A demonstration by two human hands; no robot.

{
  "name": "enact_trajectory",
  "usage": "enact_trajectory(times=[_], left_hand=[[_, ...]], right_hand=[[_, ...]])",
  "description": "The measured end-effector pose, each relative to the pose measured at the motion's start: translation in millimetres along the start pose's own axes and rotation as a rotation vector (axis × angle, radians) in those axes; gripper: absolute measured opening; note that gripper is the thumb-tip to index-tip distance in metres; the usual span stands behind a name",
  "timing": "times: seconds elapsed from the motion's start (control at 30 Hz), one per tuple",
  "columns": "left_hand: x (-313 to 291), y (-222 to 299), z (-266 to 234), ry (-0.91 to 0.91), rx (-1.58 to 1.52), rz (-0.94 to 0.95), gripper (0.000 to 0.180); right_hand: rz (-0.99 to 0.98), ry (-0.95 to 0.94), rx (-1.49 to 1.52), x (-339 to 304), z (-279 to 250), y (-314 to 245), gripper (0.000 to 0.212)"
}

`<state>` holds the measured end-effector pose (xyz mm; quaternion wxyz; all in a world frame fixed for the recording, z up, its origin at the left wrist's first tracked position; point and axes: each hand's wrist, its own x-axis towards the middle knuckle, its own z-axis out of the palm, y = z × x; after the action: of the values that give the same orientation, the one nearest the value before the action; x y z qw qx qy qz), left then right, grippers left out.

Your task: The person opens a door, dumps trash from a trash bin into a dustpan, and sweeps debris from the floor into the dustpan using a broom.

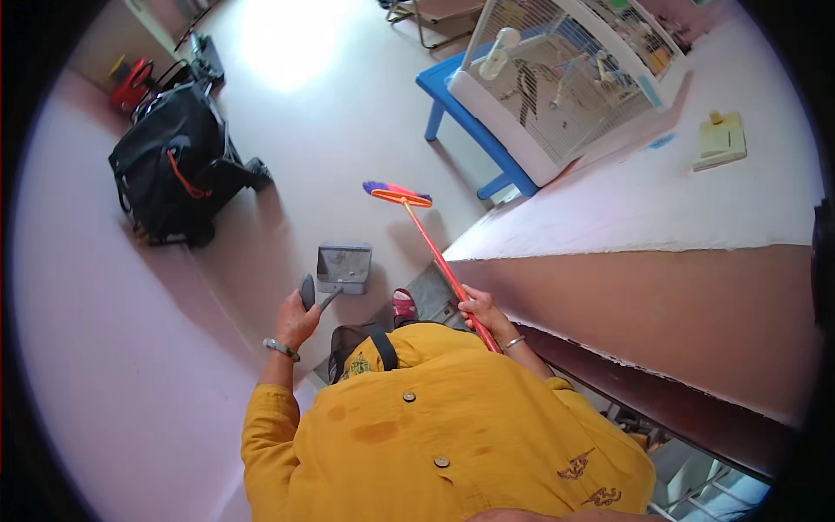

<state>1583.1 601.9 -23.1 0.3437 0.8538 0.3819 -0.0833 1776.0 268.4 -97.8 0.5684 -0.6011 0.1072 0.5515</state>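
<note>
My L hand point(298, 322) is wrapped round the handle point(308, 291) of the grey dustpan point(345, 261), just ahead; can't tell if pan touches floor point(287, 174). R hand point(483, 311) is clamped on the red broomstick point(439, 259), purple-pink bristles point(378, 186) farther out. Both prob. light, stiff plastic; stick maybe slippery, bristles prob. soft. Best hold: pan by handle, broom mid-stick.
</note>
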Motion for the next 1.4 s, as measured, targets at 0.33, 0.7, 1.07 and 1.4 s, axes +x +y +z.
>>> enact_trajectory(times=[0.33,0.7,1.07,1.4], left_hand=[[115,42,-34,-0.175,0.215,0.164,0.033],[211,54,-53,-0.382,0.328,0.373,0.033],[283,101,-16,-0.418,0.445,0.503,0.031],[310,146,11,-0.505,0.549,0.562,0.029]], right_hand=[[-0.170,0.218,0.006,49,10,-33,0.047],[-0.093,0.541,-0.491,108,56,-57,0.058],[-0.075,0.477,-0.387,14,51,-15,0.065],[-0.082,0.586,-0.400,40,45,15,0.067]])
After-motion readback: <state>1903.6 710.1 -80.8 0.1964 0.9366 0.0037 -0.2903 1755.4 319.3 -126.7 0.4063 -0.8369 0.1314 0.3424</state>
